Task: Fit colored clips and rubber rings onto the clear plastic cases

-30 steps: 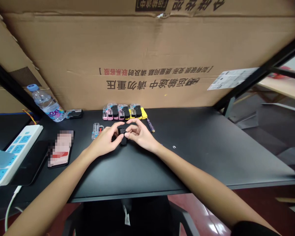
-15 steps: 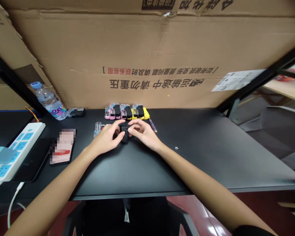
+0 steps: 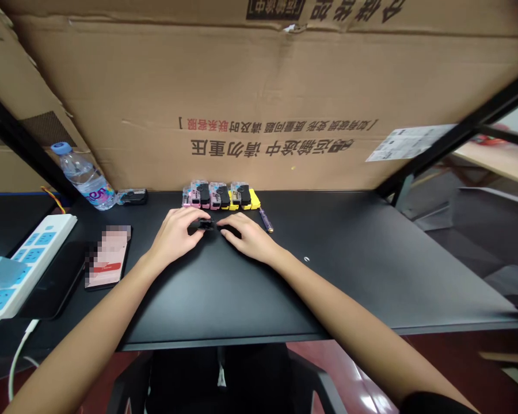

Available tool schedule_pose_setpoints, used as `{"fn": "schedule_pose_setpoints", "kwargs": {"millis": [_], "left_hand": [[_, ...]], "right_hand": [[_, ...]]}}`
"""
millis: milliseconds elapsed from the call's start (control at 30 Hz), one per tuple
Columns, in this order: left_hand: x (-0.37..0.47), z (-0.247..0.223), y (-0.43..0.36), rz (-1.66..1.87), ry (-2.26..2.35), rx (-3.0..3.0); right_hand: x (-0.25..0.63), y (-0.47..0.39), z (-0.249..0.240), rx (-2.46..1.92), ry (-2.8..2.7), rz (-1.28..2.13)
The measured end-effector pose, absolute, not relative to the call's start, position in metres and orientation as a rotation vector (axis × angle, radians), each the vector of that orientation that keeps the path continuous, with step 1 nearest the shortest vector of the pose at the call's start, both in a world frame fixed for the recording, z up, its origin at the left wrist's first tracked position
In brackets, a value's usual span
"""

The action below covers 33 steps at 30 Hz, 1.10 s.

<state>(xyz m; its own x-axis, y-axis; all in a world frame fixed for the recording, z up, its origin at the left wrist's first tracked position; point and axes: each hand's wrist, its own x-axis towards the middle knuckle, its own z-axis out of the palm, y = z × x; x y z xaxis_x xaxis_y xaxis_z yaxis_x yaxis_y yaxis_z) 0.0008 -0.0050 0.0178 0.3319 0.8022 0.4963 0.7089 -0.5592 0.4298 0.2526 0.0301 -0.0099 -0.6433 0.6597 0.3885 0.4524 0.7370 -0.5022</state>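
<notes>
My left hand grips a small black plastic part between thumb and fingers, just above the black table. Close to its right side is my right hand, thumb and forefinger drawn together. Something dark and tiny shows at those fingertips, too small to name. Behind both hands, against the cardboard, stands a row of small clear-topped cases with black, pink and yellow parts. A purple-handled screwdriver lies beyond my right hand.
On the left are a water bottle, a black-and-clear case, a phone with a lit screen, a dark slab and a white power strip. A small white C-shaped piece lies right. Cardboard walls the back.
The black part has been turned and looks flatter now. My left hand has shifted slightly left, covering a clear piece seen before. My right fingers have come away from the part's face.
</notes>
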Motion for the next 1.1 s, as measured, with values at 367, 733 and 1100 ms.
{"fn": "schedule_pose_setpoints", "kwargs": {"millis": [367, 733, 1100], "left_hand": [[0.003, 0.017, -0.007, 1.064, 1.353, 2.496], [0.003, 0.013, -0.004, 1.036, 1.348, 2.457], [0.003, 0.015, -0.004, 1.046, 1.299, 2.458]], "right_hand": [[0.258, 0.031, -0.016, -0.993, -2.25, 0.667], [0.267, 0.037, -0.019, -1.054, -2.185, 0.746], [0.268, 0.037, -0.01, -1.072, -2.075, 0.962]]}}
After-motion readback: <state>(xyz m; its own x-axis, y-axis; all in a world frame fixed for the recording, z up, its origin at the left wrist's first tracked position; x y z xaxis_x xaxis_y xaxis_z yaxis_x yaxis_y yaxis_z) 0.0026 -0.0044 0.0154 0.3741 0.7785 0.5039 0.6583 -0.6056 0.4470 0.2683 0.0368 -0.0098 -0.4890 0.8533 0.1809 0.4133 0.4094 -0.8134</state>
